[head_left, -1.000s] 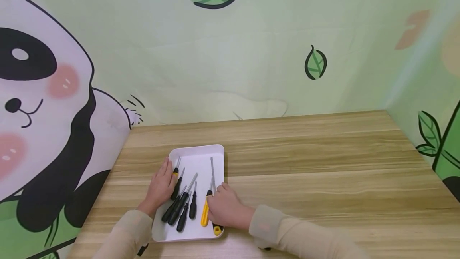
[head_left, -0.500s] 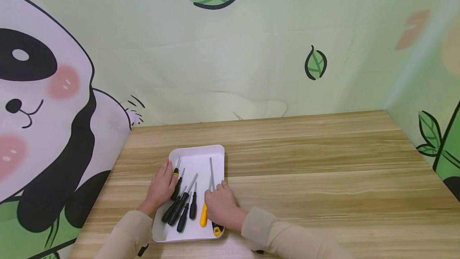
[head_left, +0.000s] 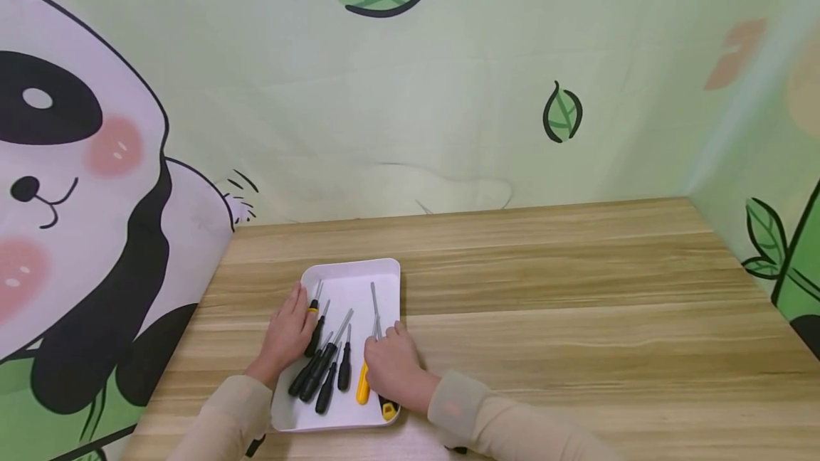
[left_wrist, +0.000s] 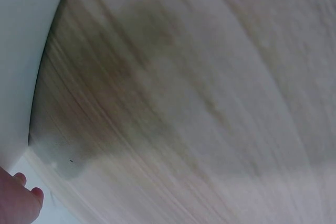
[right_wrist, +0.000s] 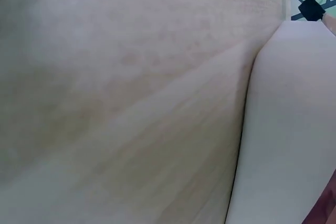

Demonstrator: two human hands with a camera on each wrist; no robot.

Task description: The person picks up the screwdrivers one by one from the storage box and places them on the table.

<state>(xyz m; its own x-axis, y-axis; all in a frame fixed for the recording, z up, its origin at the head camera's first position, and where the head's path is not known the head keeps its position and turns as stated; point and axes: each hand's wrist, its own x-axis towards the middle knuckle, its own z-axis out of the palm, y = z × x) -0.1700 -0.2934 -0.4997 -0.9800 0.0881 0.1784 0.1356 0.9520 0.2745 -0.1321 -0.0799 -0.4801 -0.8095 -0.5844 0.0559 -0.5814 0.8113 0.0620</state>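
- Head view: right hand [head_left: 396,368] sits over the tray's right side, fingers look bent; yellow-handled screwdriver [head_left: 362,386] at its left edge, black-and-yellow handle [head_left: 388,411] poking out below. Fingers' undersides hidden, so can't tell if either is grasped.
- Left hand [head_left: 291,326] laid on the left wall of the tray [head_left: 351,290], fingers straight, not clenched. Seems to be steadying it; light pressure should do, without tipping.
- To do it well (my read): take one handle at a time, thumb and fingers close behind the shaft; the two shafts [head_left: 374,297] ahead of the right hand look crossed, so part them before lifting. Avoid snagging the right wall.
- Yellow-handled screwdriver: long axis near-to-far, butt toward the person, slight rightward lean going away. Black-and-yellow one also near-to-far, leaning left; long tip well ahead of the hand.
- Black-handled screwdrivers [head_left: 325,390] lie left of the right hand, shafts pointing away.
- Left wrist: two fingertips [left_wrist: 38,193] near the tray wall; no screwdriver seen.
- Right wrist: outer tray wall and table; sliver of hand, grip can't be judged.
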